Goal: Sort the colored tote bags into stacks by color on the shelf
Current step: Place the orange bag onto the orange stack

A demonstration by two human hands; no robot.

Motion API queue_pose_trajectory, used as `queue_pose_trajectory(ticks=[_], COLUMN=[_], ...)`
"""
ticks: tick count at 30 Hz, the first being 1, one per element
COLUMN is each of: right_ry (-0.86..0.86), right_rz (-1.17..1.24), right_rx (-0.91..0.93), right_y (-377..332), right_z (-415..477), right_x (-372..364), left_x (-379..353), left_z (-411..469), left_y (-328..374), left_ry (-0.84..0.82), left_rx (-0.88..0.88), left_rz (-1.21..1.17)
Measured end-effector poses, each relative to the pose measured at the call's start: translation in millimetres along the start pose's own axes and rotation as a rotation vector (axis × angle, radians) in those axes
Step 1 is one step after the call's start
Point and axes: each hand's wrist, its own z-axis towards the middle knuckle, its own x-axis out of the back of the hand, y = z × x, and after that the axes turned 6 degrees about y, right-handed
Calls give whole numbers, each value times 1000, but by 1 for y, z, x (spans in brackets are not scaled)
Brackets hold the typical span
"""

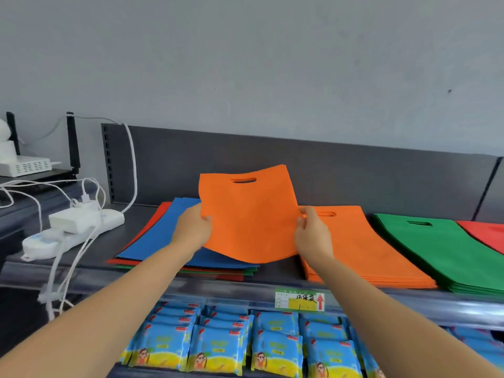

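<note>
Between two hands (192, 227) (313, 237), one orange bag (249, 216)

Soft, even light fills my view, bright enough that the orange bag (251, 214) I hold looks vivid without any glare. It throws only a faint, blurry shadow onto the blue bag (163, 236) beneath. The glossy front rail (218, 289) catches pale, smeared reflections. The wide lens tilts and bows the back panel (354, 173) and stretches my forearms (95, 309) toward the lower corners. Everything is slightly soft, and the print on the packets (275, 347) below is smudged.
</note>
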Motion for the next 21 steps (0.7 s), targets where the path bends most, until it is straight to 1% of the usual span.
queue_pose_trajectory(ticks=[6,11,17,21], right_ry=[110,149,82,-25], right_rz=[-133,-264,-446,-572], right_rx=[-48,-135,-205,-254], right_y=[43,84,122,140], right_z=[13,25,38,44], right_x=[54,96,132,142], left_x=[-56,-112,-165,-185], left_z=[-7,-15,-28,-36], left_y=[39,63,79,79], left_ry=[-83,-162,-208,-228], left_rx=[-133,-163,-189,-200], left_rz=[-66,-52,68,274])
